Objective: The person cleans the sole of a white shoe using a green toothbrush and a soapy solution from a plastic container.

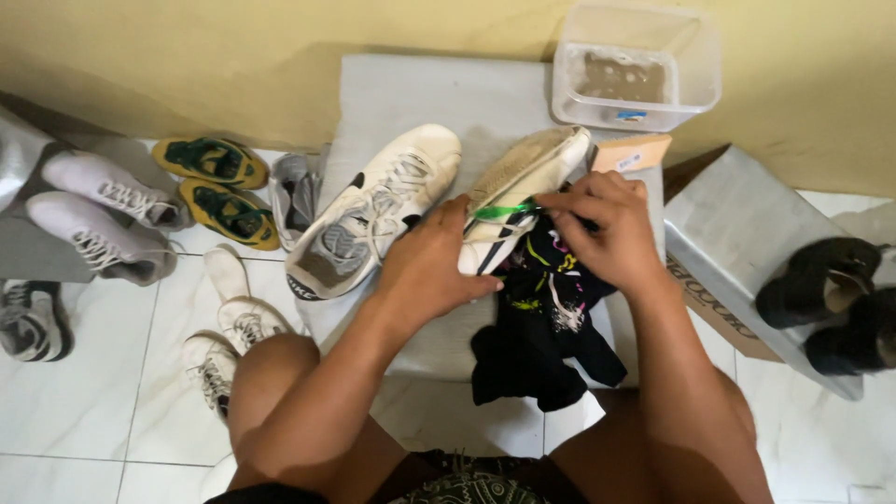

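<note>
On the raised board a sneaker lies to the left, a second shoe tipped on its side just right of it. A cloth sits below that shoe. A plastic tub stands behind, against the wall. Pairs of shoes lie on the floor to the left; a box sits right.

Place: a home corner
Floor: white tiled floor against a yellow wall
Signs: worn sneakers scattered about, cardboard box

Soft, even indoor light fell from above. The floor tiles showed faint glare. Edges bent slightly and looked soft.
</note>
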